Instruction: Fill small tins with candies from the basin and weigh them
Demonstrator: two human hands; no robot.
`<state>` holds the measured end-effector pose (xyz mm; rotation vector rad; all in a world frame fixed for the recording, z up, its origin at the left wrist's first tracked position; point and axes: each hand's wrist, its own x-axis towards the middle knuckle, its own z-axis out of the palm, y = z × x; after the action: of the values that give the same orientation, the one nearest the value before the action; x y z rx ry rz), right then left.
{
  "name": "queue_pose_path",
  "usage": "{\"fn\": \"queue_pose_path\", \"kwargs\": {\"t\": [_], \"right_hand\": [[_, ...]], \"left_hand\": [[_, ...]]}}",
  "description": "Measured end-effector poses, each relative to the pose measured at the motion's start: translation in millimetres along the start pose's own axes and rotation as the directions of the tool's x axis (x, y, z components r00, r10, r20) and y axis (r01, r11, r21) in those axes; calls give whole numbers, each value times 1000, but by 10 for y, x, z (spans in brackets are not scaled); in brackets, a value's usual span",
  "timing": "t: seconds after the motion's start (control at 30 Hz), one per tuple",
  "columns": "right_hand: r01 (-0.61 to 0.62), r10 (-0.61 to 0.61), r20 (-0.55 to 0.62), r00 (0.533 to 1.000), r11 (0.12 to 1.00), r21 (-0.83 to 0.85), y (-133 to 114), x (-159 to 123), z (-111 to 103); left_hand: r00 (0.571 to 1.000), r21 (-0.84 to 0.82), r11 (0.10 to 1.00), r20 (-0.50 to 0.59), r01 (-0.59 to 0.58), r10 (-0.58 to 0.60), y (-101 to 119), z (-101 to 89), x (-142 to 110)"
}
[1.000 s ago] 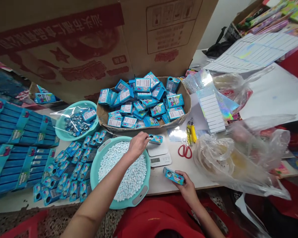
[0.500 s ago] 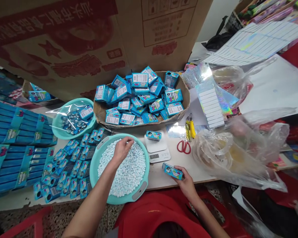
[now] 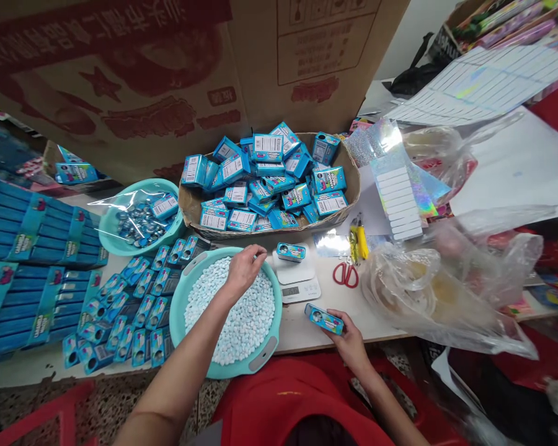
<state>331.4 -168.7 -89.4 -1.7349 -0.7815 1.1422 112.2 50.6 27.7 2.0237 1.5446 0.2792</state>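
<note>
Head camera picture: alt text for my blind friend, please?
A person's left hand is over a basin of pale pieces while the right hand holds a small blue box. A similar box lies on a white scale; a cardboard tray beyond holds more.

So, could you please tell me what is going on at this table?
A person's left hand is over a turquoise basin of small pale pieces, fingertips together; whether they pinch anything is unclear. The right hand holds a small blue box near the table edge. A similar box sits on the white scale, and more fill the cardboard tray behind.
</note>
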Motion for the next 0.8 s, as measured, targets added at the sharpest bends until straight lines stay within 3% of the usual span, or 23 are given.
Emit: {"fn": "queue_pose_path", "kwargs": {"t": [0.13,0.23,0.37,0.47,0.57,0.7,0.8], "right_hand": [[-25,25,5,1000,1000,10,-19,1,0],[-22,22,-4,1000,1000,0,-16,4,0],[-9,9,-18,1000,1000,8,11,9,-5],[8,-8,-9,1000,1000,12,34,12,-13],[18,-18,-5,1000,1000,9,44,15,-17],[19,-19,-2,1000,1000,16,43,14,-14],[13,-13,-7,1000,1000,28,50,11,-11]], "left_hand": [[973,400,905,109,145,-205,-105,-1,-53],[922,480,863,239,159,-303,-317,52,-178],[904,358,921,325,155,-278,-556,91,-362],[891,121,948,325,294,-318,-654,50,-450],[876,-64,921,341,384,-341,-712,-12,-486],[924,-80,953,279,294,-261,-648,-72,-418],[953,-259,941,264,215,-145,-400,-69,-229]]}}
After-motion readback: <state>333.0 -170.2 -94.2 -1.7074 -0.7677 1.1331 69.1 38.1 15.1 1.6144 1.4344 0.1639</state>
